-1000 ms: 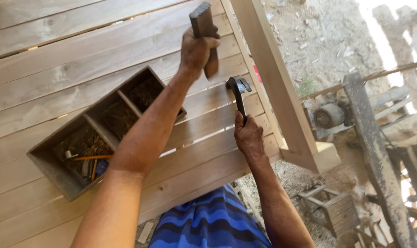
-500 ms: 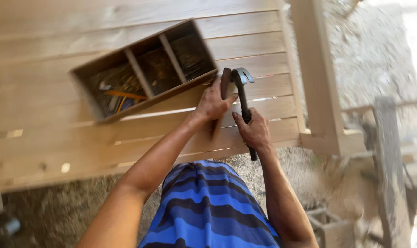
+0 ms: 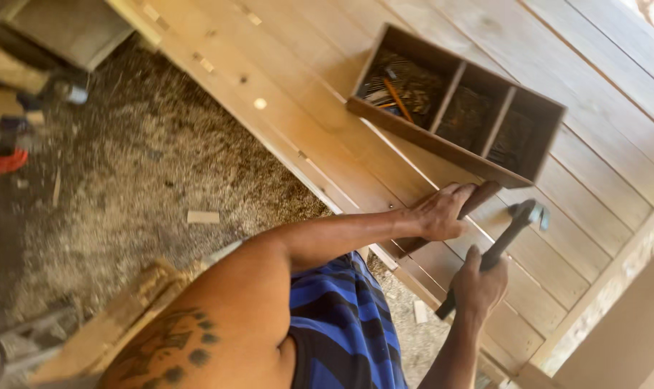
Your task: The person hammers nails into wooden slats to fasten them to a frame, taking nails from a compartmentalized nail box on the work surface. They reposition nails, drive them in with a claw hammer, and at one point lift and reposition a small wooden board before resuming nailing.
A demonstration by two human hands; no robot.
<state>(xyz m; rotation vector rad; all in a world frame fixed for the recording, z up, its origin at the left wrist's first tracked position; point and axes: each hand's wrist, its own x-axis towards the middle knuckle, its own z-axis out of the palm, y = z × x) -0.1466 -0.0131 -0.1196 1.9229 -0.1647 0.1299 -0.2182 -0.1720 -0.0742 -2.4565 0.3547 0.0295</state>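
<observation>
2 hands at a plank surface, hammer and wood block in hand.

Right hand (image 3: pixel 479 287) grip closed around the dark handle of a hammer (image 3: pixel 505 238), head raised just above the planks (image 3: pixel 327 122). Left hand (image 3: pixel 442 211) grip clamped on a dark wood block (image 3: pixel 478 198) pressed flat against the boards, just left of the hammer head. A 3-compartment wooden box (image 3: pixel 456 148) sits on the planks just beyond the block; its left compartment holds small metal bits. Sawdust-strewn ground (image 3: pixel 161 173) lies below the surface edge.
</observation>
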